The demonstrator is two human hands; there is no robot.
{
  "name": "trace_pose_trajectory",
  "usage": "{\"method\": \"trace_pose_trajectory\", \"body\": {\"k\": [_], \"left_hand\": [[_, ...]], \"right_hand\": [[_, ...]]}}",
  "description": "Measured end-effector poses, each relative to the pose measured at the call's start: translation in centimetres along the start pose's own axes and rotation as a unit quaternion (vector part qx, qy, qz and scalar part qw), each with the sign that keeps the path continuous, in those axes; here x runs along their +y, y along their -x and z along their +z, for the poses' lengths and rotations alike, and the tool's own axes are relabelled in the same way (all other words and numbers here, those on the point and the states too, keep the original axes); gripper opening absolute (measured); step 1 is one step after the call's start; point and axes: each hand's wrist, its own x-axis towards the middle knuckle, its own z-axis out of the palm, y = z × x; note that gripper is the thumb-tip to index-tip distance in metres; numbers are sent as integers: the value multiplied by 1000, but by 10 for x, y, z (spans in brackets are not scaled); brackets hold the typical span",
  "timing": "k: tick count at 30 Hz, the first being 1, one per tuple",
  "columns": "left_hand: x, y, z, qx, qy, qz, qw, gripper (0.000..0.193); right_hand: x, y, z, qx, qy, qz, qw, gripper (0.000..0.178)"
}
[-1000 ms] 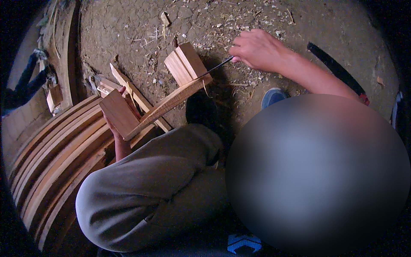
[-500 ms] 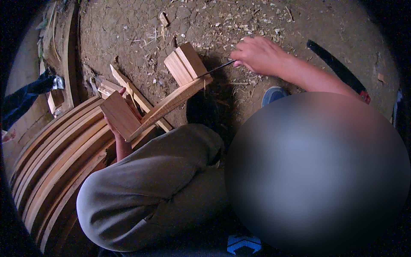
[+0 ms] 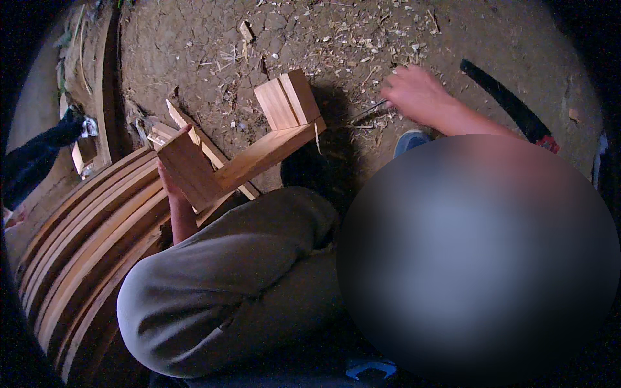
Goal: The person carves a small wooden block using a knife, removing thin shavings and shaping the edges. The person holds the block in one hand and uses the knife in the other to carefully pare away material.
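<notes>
A U-shaped piece of pale wood (image 3: 268,155), with a block standing up at each end, is held tilted above my bent leg. My left hand (image 3: 169,184) is closed around its near end block, mostly hidden behind the wood. At the far end a thin sliver (image 3: 317,141) hangs from the edge. My right hand (image 3: 417,96), to the right of that end and apart from it, is closed on a thin dark metal tool (image 3: 370,112). The tool is blurred and its exact kind is unclear; its tip points toward the wood.
Several curved wooden boards (image 3: 97,236) lie side by side at the left, with wood offcuts (image 3: 200,139) beyond them. A curved saw (image 3: 508,100) with a red handle lies on the earth floor (image 3: 194,39) at the right. Shavings are scattered ahead. Someone's dark-clothed limb (image 3: 39,152) shows far left.
My right hand has drawn the tool away to the right, off the wood's far end. The wood has turned slightly in my left hand, and the sliver now hangs down.
</notes>
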Motion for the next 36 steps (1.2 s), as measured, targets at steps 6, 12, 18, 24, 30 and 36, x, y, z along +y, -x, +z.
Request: {"method": "trace_pose_trajectory", "body": {"k": [6,12,18,24,30,36], "left_hand": [[-2,-4,6,-14,-1,3,1000,75],[-4,3,3,-2,-9,-2,1000,75],[-8,4,-10,1,-5,-14,1000,75],[2,9,-21,-10,-14,-31,999,75],[-9,17,-12,-23,-64,23,997,73],[-15,8,-27,-10,-42,13,999,70]], "right_hand": [[-2,21,-15,138,-110,48,983,21],[-25,1,-16,134,-183,-2,974,22],[-51,-26,-20,40,-461,95,882,33],[-81,-48,-32,-51,-667,228,707,34],[-86,-49,-2,-24,-724,251,642,27],[-77,-41,-15,-14,-711,249,657,25]]}}
